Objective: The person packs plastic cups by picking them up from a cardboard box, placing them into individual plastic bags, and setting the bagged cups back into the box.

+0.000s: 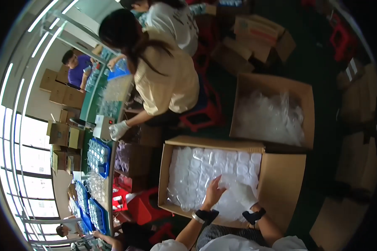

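Below me stands an open cardboard box (165,167), filled with rows of clear and whitish plastic containers (207,169), some under thin plastic film. Over its near side I hold a crumpled clear plastic bag (227,209) between my hands. My left hand (213,193) is bare and closed on the bag's left edge, fingertips pointing up and right. My right hand (245,195), in a white glove, grips the bag from the right. Whether anything is inside the bag I cannot tell. Both wrists wear dark bands.
Another cardboard box (276,79) with loose clear plastic stands beyond. At the left runs a long green worktable (87,109) with blue trays (107,161) of small containers. A person in a pale yellow shirt (167,79) sits ahead, near red stools (203,119). An open flap (282,184) sticks out right.
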The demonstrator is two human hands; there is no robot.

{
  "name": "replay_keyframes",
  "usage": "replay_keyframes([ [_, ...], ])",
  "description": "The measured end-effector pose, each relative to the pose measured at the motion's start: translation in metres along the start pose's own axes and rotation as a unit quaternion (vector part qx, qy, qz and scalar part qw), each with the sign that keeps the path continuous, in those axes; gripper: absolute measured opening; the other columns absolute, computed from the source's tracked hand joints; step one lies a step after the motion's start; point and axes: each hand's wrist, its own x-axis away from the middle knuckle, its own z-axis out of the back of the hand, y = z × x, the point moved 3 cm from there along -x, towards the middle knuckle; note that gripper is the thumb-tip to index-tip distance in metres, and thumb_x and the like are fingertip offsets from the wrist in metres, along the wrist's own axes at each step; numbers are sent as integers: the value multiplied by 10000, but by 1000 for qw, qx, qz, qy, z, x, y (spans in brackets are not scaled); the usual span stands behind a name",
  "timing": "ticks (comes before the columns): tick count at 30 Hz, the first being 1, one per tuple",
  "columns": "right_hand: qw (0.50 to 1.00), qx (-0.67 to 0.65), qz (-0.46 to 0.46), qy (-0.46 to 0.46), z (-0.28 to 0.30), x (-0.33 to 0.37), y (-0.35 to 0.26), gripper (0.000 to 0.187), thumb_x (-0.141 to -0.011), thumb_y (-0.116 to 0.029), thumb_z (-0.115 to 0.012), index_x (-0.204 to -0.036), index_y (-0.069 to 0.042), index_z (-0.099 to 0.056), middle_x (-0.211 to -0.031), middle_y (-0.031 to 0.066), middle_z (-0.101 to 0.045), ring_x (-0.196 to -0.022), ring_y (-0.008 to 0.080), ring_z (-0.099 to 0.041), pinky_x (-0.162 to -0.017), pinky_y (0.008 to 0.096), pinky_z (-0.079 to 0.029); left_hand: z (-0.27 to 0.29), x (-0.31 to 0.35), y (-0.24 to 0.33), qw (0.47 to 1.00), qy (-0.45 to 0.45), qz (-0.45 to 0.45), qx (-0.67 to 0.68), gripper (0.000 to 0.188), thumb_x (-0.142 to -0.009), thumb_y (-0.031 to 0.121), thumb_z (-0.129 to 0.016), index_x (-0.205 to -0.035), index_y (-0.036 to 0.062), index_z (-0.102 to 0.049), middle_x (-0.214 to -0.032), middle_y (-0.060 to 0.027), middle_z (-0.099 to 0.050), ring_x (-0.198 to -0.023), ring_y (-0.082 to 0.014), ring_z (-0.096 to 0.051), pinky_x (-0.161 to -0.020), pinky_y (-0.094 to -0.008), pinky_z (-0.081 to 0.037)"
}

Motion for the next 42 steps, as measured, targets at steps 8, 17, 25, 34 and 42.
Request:
replay_keyframes([
  [8,989,100,81,78,-21,21,76,184,-820,-187,-488,-938,-83,-584,-872,124,-615,-808,294,-598,-667,389,-481,-2,15,12,995,89,-11,39,146,-760,98,-637,-887,31,-614,-868,-108,-597,-742,-232,-601,-596,-296,-503],
  [17,915,379,137,32,24,11,-8,191,-841,-211,-498,-962,-78,-563,-942,105,-603,-905,291,-572,-686,360,-484,27,-6,102,975,23,-216,-55,72,-765,88,-611,-824,48,-606,-868,-95,-594,-822,-273,-571,-740,-342,-448],
  [25,955,14,248,162,5,-18,-2,234,-817,-183,-517,-1014,-58,-536,-852,78,-549,-749,234,-576,-614,317,-459,42,19,148,952,-108,-213,191,554,-764,156,-665,-1235,66,-387,-1245,-99,-410,-1151,-232,-411,-962,-318,-327],
  [34,967,-190,34,167,49,7,-85,228,-796,-161,-538,-1000,-59,-547,-880,86,-557,-795,237,-568,-665,321,-449,24,52,135,891,-280,-62,351,805,-746,163,-675,-1366,45,-176,-1266,-111,-401,-1171,-203,-377,-985,-318,-306],
  [42,967,226,90,-75,25,22,-120,291,-830,-132,-541,-1104,-31,-537,-1112,113,-540,-984,251,-537,-825,297,-433,17,56,56,944,-14,-276,179,315,-787,70,-555,-1092,15,-497,-984,-97,-565,-949,-209,-529,-889,-295,-398],
])
